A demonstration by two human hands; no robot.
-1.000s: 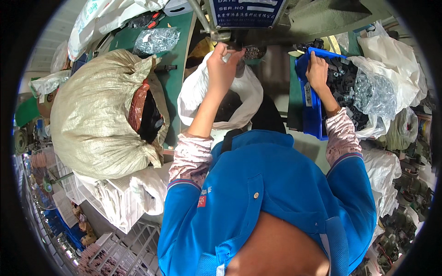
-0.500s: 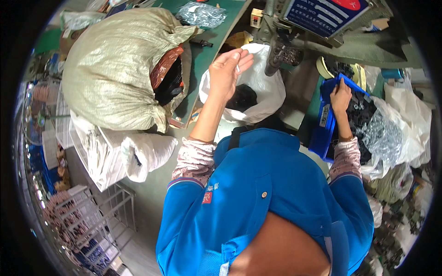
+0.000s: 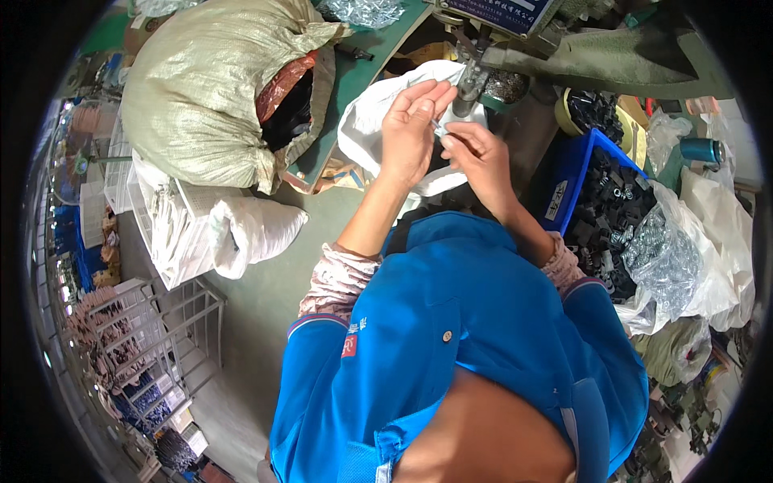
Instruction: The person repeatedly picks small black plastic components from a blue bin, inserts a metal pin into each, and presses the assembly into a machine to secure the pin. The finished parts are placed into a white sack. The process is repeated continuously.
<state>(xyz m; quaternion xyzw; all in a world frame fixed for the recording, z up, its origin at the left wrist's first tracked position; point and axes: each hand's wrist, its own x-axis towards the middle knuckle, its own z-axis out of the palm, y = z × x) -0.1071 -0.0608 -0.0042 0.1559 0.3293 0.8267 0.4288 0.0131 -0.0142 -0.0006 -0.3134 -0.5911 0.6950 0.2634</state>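
My left hand (image 3: 415,133) is raised over the white plastic bag (image 3: 362,121), fingers curled and thumb pinched on a small shiny piece (image 3: 437,127); its kind is too small to make out. My right hand (image 3: 481,165) meets it from the right, thumb and fingertips closed close to that piece. Whether the right fingers hold a separate part is hidden. Just beyond both hands stands the tool end (image 3: 467,95) of a machine. At right, the blue bin (image 3: 576,173) holds many small black parts (image 3: 608,189) and a clear bag of metal pieces (image 3: 664,249).
A large woven sack (image 3: 201,88) with a dark opening lies on the green table (image 3: 322,153) at left. Below it are a white sack (image 3: 258,229) and a metal rack (image 3: 185,322). A yellow tub (image 3: 628,129) with black parts and a teal cylinder (image 3: 702,150) stand at far right.
My right hand has left the blue bin and moved left to meet my left hand above the white bag. The left hand stays raised there, its fingers more curled.
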